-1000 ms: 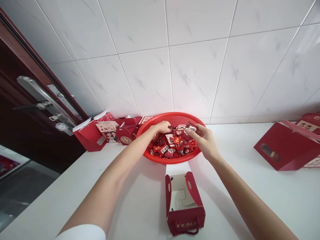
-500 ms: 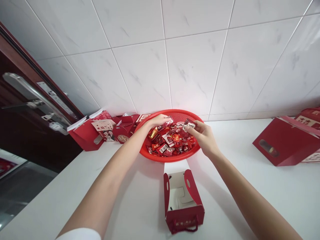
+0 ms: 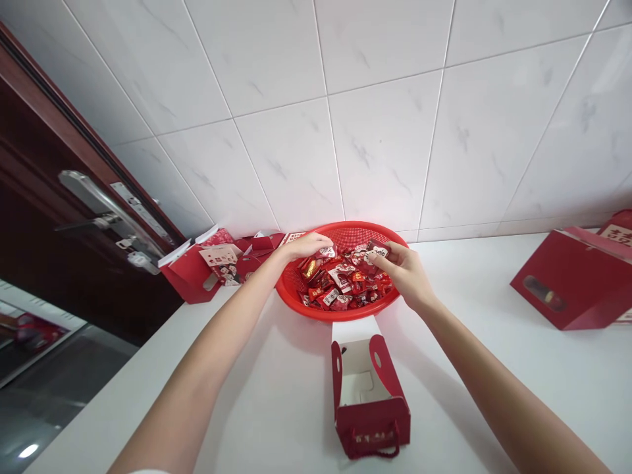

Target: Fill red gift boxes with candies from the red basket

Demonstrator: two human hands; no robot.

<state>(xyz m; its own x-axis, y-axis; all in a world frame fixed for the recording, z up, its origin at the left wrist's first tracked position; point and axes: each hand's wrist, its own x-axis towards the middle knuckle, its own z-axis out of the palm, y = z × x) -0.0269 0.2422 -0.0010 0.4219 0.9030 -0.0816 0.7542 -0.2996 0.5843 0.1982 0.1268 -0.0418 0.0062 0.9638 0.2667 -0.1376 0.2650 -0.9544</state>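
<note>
A red plastic basket (image 3: 340, 317) with a mesh wall stands against the tiled wall, holding many wrapped candies (image 3: 340, 280), mostly red, one gold. Over its left rim, my left hand (image 3: 307, 245) is closed on a small red-and-white wrapped candy (image 3: 327, 251). At the right side my right hand (image 3: 403, 268) pinches a dark red candy packet (image 3: 378, 250) with white lettering between thumb and fingers. In front of the basket sits an opened red gift box (image 3: 372, 421) with a cord handle; its white inside shows no candy.
Several red gift boxes (image 3: 190, 273) stand at the left by the wall. Another red box (image 3: 575, 280) with a small oval window is at the right, with more behind it. A dark door (image 3: 54, 217) with a metal handle borders the white countertop (image 3: 276, 395) on the left.
The camera view has turned slightly, so the scene sits further right. My left hand has lifted a little with its candy; my right hand keeps its packet above the basket.
</note>
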